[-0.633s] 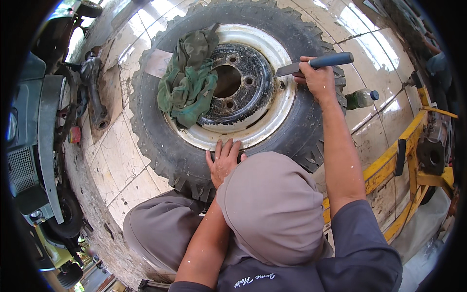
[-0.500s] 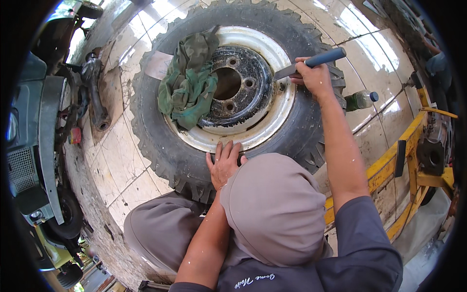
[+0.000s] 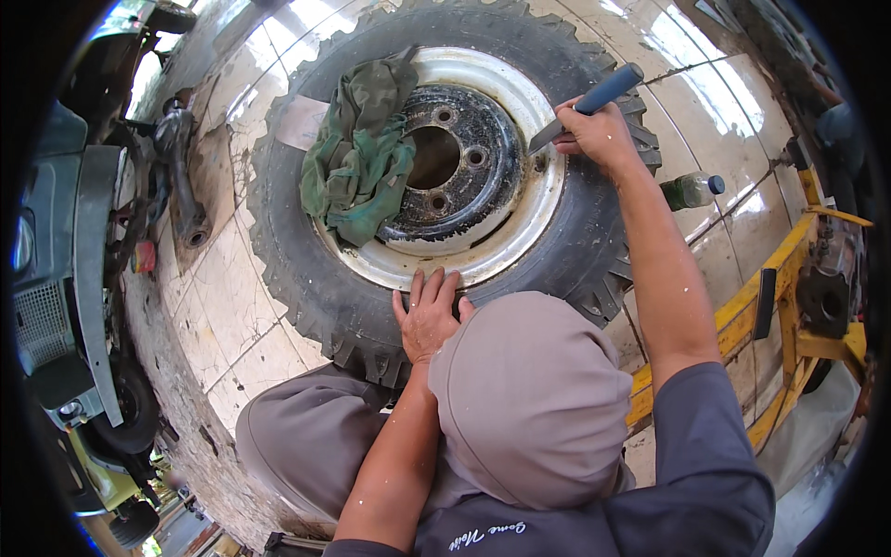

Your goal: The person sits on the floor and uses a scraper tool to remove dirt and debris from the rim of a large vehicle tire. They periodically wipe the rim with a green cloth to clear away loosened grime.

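Observation:
A large tyre (image 3: 316,269) lies flat in front of me, its silvery wheel rim (image 3: 548,190) ringing a worn black centre (image 3: 492,200) with bolt holes. Closed around the neck of a blue-handled scraper (image 3: 608,90) is my right hand (image 3: 599,137). The flat metal blade points left and down, its tip at the rim's right side, near the valve; whether it touches cannot be made out. My left hand (image 3: 427,314) rests with fingers spread on the rim's near edge and the tyre. A crumpled green cloth (image 3: 357,153) covers the left part of the wheel.
Right of the tyre stands a bottle (image 3: 691,190) with a blue cap. Farther right is a yellow metal frame (image 3: 733,320). A rusty metal arm (image 3: 186,176) lies on the left, beside a parked vehicle (image 3: 56,223). Cracked pale tiles (image 3: 227,320) surround the tyre.
The scraper's handle has swung up and left, so the tool stands steeper. Its blade tip has shifted slightly right, and my right hand has risen a little. My left hand stays put.

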